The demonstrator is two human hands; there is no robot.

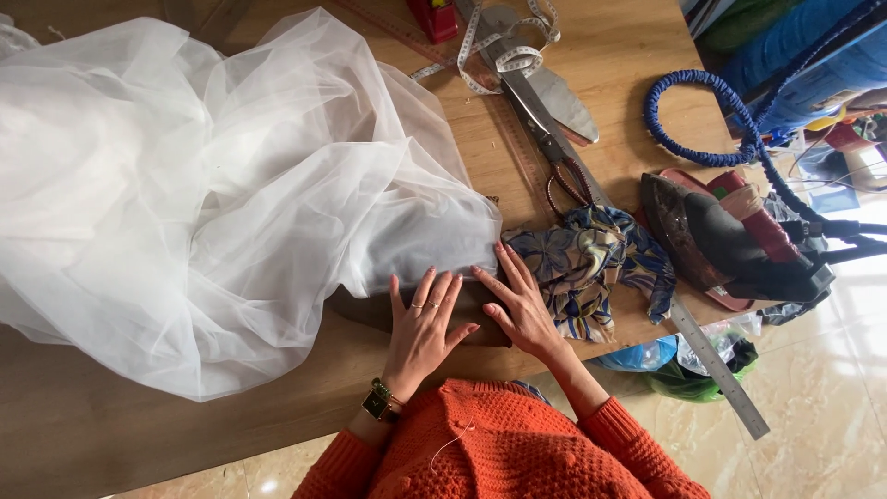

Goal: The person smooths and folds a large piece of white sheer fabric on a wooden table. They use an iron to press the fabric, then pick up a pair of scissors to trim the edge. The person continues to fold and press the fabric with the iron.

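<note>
While both hands press flat, the item under them is a dark folded piece of cloth (407, 310) lying on the wooden desk (111, 425), its long axis running nine to three o'clock, mostly covered by sheer white tulle (185, 185).

- Tulle: heaped from nine to eleven o'clock of the hands, its hem draped over the dark cloth.
- Left hand (420, 328): open, fingers spread toward twelve, palm down on the dark cloth at the tulle's edge; grasping nothing.
- Right hand (519, 305): open, flat, fingers pointing to eleven, touching the tulle hem; just beside the left, equally near.
- Patterned blue fabric (591, 268): at three o'clock, touching the right hand.
- Scissors (545, 120), tape measure (504, 55): at one o'clock, apart.
- Iron (730, 240): farther at three.
- Steel ruler (721, 370): at four.
</note>
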